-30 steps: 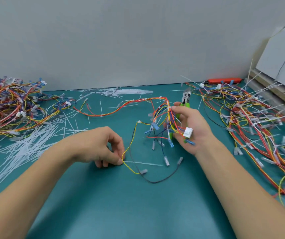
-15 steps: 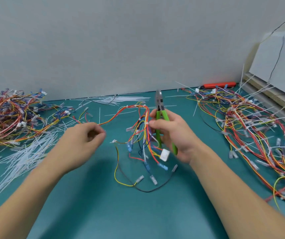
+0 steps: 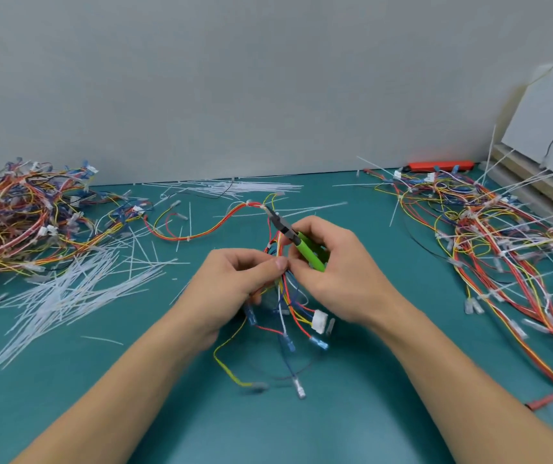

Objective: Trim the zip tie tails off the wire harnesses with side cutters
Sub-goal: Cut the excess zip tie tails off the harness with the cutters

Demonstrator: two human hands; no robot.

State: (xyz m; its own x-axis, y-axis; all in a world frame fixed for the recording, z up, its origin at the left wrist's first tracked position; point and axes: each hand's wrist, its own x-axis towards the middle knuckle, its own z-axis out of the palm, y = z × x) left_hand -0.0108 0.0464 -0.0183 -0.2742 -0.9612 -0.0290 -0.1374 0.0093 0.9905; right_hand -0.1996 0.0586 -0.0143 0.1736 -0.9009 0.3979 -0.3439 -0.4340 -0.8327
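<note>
Fingers of left hand (image 3: 235, 279) pinch wire harness (image 3: 280, 289) at bundle, centre of worktop (image 3: 352, 413). Right hand (image 3: 332, 272) wraps green-handled side cutters (image 3: 296, 241), nose far-left toward tie; blades look closed, blurred. Harness light, floppy, tangle-prone: hold bundle beside tie, not loose leads. Tails thin, springy. Untrimmed pile (image 3: 502, 246) right, cut tails (image 3: 67, 293) left.

Both bare forearms reached in, hands met mid-frame. Left hand (image 3: 238, 279) pinched wires, thumb against fingertips. Right hand (image 3: 332, 272) curled round green-handled side cutters (image 3: 296, 241), tips pointing up-left.
</note>
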